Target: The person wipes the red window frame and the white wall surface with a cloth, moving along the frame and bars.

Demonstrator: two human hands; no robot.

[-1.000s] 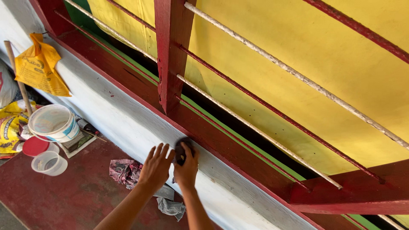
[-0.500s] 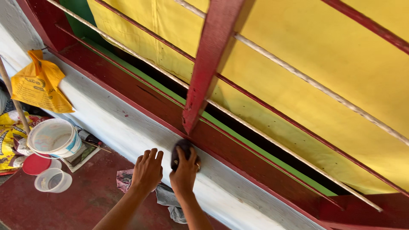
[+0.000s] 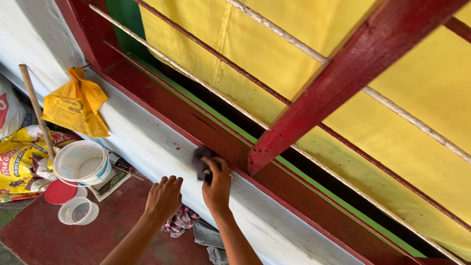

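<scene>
A: Right hand (image 3: 217, 184) curled tight round a dark pad (image 3: 200, 162), pressed against the lower edge of the red sill (image 3: 186, 120).

B: Left hand (image 3: 164, 197) open, fingers bent, resting flat on the white wall (image 3: 142, 142) just beside. Nothing held there.

A: Looks like a soft thing, that pad. Bunched and crumpled under the fingers, probably light, no stiffness to speak of.

B: Rag or sanding sponge? Hard to tell, too dark and half hidden by the thumb.

A: Either way, likely to fold or slip if pinched at a corner. Best gripped as now: wrapped from behind, palm pushing it into the wood.

B: Sill itself stiff, painted, probably a little slick. Small red specks on the wall just below it.

A: Down on the red floor (image 3: 39, 235), well apart from both hands: white bucket (image 3: 81, 163), small clear tub (image 3: 77, 211), red lid (image 3: 58, 192), wooden stick (image 3: 35, 108) leaning by the wall.

B: Crumpled cloth (image 3: 180, 222) on the floor, under the left wrist. Yellow bag (image 3: 76, 105) hanging on the wall further along.
</scene>
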